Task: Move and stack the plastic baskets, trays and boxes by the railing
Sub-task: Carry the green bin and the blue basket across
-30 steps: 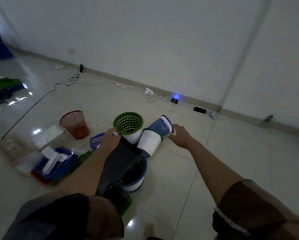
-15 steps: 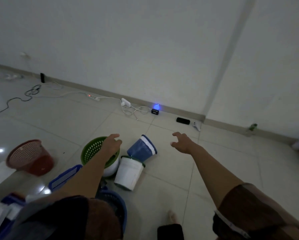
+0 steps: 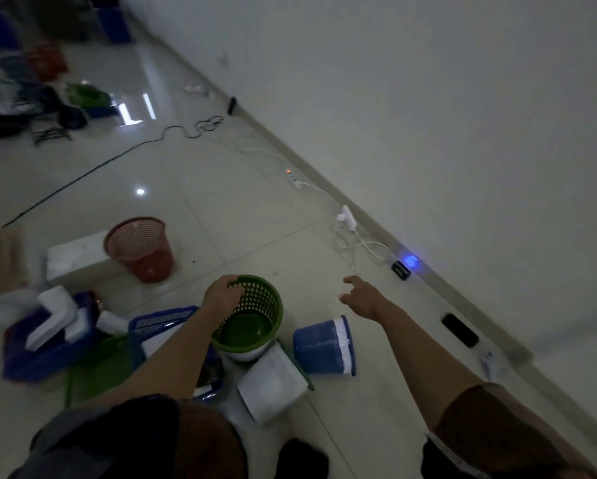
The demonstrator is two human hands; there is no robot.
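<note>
My left hand [image 3: 222,294] grips the far rim of a green mesh basket [image 3: 255,316], which sits tilted toward me in a white tub. To its right a blue and white basket [image 3: 323,345] lies on its side on the floor, and a white bin [image 3: 273,387] lies tipped over in front of it. My right hand [image 3: 361,297] hovers above the floor beyond the blue basket, fingers spread and holding nothing. A red mesh basket [image 3: 139,248] stands upright to the left. A blue slotted tray [image 3: 162,323] shows just left of my forearm.
A blue tray [image 3: 37,357] with white boxes lies at the left, and a white box [image 3: 72,259] sits behind the red basket. Cables and power strips [image 3: 347,216] run along the wall. More baskets and clutter [image 3: 48,84] stand at the far left.
My left hand has closed on the green basket's rim and tilted it toward me. The right hand stays free above the floor. The view has swung left and rolled.
</note>
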